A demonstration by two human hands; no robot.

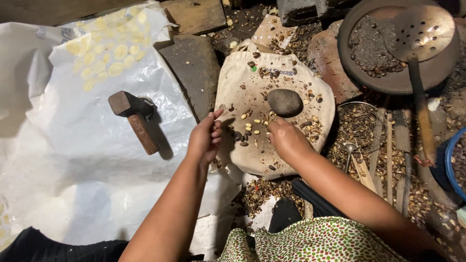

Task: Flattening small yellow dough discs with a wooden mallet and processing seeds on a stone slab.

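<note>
Shelling looks partly done: flattened pale kernels (104,46) lie on the white sheet (73,160), while nuts (252,127) wait on the cloth bag (242,155), left hand (206,138) pinching something small, right hand (286,138) curled over them, contents hidden.

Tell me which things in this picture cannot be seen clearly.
Head view only:
- Left hand: fingers curl inward; whether it holds anything is hidden.
- Right hand: fingertips pinch something too small to identify.
- Blue bowl: cut off by the right edge.
- Cloth bag: partly covered by kernels, shells and the stone.
- Pan: its contents are partly hidden by the perforated ladle.
</note>
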